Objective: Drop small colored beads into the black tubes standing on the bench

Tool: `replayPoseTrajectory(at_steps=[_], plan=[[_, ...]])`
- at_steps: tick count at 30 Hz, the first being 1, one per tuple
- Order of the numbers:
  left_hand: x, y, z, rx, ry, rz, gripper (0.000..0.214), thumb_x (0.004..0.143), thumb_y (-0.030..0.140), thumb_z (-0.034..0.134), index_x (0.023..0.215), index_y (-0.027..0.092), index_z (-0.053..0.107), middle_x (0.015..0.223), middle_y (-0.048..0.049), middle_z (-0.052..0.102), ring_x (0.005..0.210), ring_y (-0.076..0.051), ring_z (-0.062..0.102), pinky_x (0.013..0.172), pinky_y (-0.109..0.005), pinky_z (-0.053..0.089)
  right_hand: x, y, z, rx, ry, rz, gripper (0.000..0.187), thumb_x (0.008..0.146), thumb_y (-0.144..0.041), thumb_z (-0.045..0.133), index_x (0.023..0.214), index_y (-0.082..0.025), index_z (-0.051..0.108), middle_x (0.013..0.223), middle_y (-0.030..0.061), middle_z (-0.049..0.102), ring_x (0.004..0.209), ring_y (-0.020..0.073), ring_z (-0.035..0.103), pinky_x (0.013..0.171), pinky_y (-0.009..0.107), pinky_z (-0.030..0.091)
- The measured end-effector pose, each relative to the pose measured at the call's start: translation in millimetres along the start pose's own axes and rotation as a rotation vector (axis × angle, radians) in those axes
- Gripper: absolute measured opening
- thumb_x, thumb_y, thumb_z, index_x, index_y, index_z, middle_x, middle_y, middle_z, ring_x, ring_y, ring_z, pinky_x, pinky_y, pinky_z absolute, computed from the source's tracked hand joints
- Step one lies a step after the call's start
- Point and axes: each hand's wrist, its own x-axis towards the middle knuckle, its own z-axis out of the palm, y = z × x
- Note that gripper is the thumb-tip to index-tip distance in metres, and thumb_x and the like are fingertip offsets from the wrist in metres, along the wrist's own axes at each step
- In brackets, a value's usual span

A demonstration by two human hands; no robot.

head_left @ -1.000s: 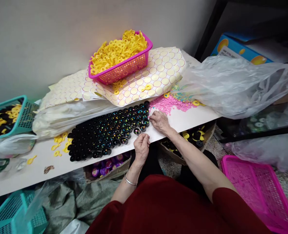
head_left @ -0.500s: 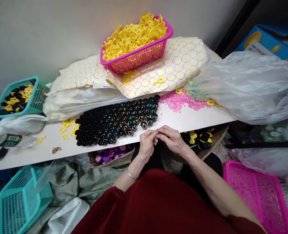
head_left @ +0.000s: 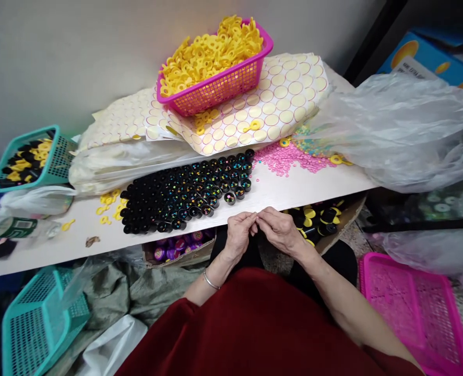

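Observation:
My left hand (head_left: pixel 238 236) and my right hand (head_left: pixel 282 231) meet fingertip to fingertip just off the table's front edge. Both are closed in a pinch; whatever lies between the fingertips is too small to make out. Beyond them, rows of small black cups (head_left: pixel 194 193) stand close together on the table (head_left: pixel 294 190). Many cups hold tiny coloured pieces, while those at the left look plain black inside. Small pink rings (head_left: pixel 289 159) lie in a loose heap behind my right hand, with blue-green and yellow pieces (head_left: pixel 313 142) alongside.
A pink basket (head_left: pixel 215 89) of yellow ring-ended pieces rests on circle-printed sheets (head_left: pixel 286 107). At right bulges a clear plastic bag (head_left: pixel 411 125). Below the edge are boxes of purple items (head_left: pixel 176 248) and black-yellow pieces (head_left: pixel 321 222). A teal basket (head_left: pixel 57 162) stands left.
Both hands sit slightly lower in view and remain pinched together at the fingertips. The whole view has shifted a little; the cups and heaps look the same.

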Motion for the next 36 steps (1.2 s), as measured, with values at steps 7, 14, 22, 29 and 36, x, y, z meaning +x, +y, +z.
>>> replayPoseTrajectory(at_steps=[7, 14, 22, 29, 36], plan=[[14.3, -1.9, -23.8, 0.753, 0.552, 0.647, 0.025, 0.08, 0.039, 0.061, 0.09, 0.016, 0.06, 0.083, -0.0037, 0.057, 0.06, -0.008, 0.046, 0.06, -0.024, 0.042, 6.6, 26.2, 3.3, -0.358, 0.16, 0.119, 0.022, 0.09, -0.021, 0.044, 0.078, -0.018, 0.061, 0.075, 0.0052, 0.059, 0.071, 0.0146, 0.05, 0.066, 0.03, 0.036], [33.1, 6.7, -38.1, 1.168, 0.578, 0.667, 0.037, 0.077, 0.043, 0.064, 0.101, 0.015, 0.06, 0.097, -0.01, 0.053, 0.09, -0.019, 0.056, 0.07, -0.028, 0.048, 16.6, 47.7, -7.6, -0.716, 0.072, 0.238, 0.024, 0.088, -0.026, 0.047, 0.071, -0.018, 0.063, 0.08, 0.0065, 0.058, 0.076, 0.018, 0.04, 0.068, 0.032, 0.023], [56.8, 42.2, -47.2, 1.183, 0.551, 0.784, 0.028, 0.079, 0.041, 0.063, 0.093, 0.016, 0.062, 0.1, -0.01, 0.055, 0.093, -0.02, 0.055, 0.08, -0.031, 0.047, 21.3, 48.4, -9.5, -0.709, 0.019, 0.249, 0.025, 0.089, -0.026, 0.047, 0.072, -0.018, 0.064, 0.079, 0.0064, 0.057, 0.076, 0.0179, 0.041, 0.068, 0.032, 0.022], [56.0, 47.0, -49.1, 1.017, 0.567, 0.72, 0.019, 0.077, 0.036, 0.063, 0.083, 0.018, 0.062, 0.088, -0.0038, 0.057, 0.066, -0.011, 0.051, 0.066, -0.026, 0.044, 26.1, 53.6, -6.4, -0.698, -0.016, 0.227, 0.024, 0.089, -0.023, 0.045, 0.076, -0.017, 0.063, 0.082, 0.0069, 0.059, 0.078, 0.0181, 0.044, 0.069, 0.032, 0.024], [31.4, 0.5, -44.9, 0.938, 0.582, 0.625, 0.022, 0.077, 0.037, 0.064, 0.086, 0.018, 0.061, 0.067, 0.002, 0.054, 0.054, -0.009, 0.048, 0.059, -0.024, 0.041, 20.1, 57.6, -10.6, -0.655, 0.003, 0.217, 0.025, 0.091, -0.026, 0.043, 0.078, -0.018, 0.063, 0.082, 0.0071, 0.058, 0.078, 0.0188, 0.043, 0.07, 0.032, 0.025]])
